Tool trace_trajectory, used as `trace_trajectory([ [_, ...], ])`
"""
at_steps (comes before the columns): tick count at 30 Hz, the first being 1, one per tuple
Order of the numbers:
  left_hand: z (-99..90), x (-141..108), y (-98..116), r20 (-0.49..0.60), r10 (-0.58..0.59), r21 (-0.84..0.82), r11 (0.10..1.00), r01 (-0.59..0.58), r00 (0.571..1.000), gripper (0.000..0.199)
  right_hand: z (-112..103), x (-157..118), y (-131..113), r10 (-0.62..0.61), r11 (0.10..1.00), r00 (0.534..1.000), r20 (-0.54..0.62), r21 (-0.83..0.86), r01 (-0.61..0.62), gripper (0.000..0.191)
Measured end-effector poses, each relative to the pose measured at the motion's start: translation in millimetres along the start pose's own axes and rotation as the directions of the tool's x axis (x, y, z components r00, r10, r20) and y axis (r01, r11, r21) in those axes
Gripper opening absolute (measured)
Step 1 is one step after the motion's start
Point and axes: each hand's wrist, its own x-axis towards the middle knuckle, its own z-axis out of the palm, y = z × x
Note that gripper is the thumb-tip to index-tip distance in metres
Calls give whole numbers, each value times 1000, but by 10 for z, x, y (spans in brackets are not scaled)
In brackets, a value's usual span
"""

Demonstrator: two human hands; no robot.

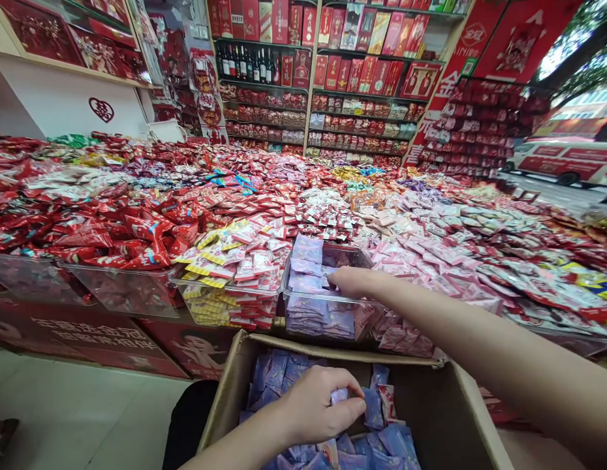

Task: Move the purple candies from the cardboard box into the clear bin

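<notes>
Packets (279, 369) in shades of blue and lavender lie loose in the open box (460, 418), which stands before the front edge of the tabletop (279, 322). The left hand (327, 401) is above them inside the box, its thumb and forefinger brought together at the tips, clamped on a small packet (339, 395) that shows within the curl of the fingers. A red-and-white packet (388, 401) lies among the blue ones, right of that hand, near the box's far side.

The right hand (355, 282) reaches from the right into the clear bin (327, 299) at the tabletop's front edge, just beyond the box. Its fingertips point down at the lavender stacks (306, 307); they are shadowed and partly hidden, so I cannot tell whether they are apart or closed on a packet. The stacks stand in rows, the left row rising above the bin's rim.

Left of the clear bin, another bin holds yellow packets (210, 254) beside red-and-white ones. Red packets (147, 228) heap towards the tabletop's left end, and pink packets (425, 267) spread right of the clear bin, partly under the right forearm. Behind the tabletop, shelves (311, 98) carry boxes, bottles and rows of more packets.
</notes>
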Motion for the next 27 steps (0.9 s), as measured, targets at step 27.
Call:
trace_trajectory([
  [27,-110,53,51,-369,-219,-764,625,-160,903,43,811,-961,-945,341,-183,925,-164,954,237,28],
])
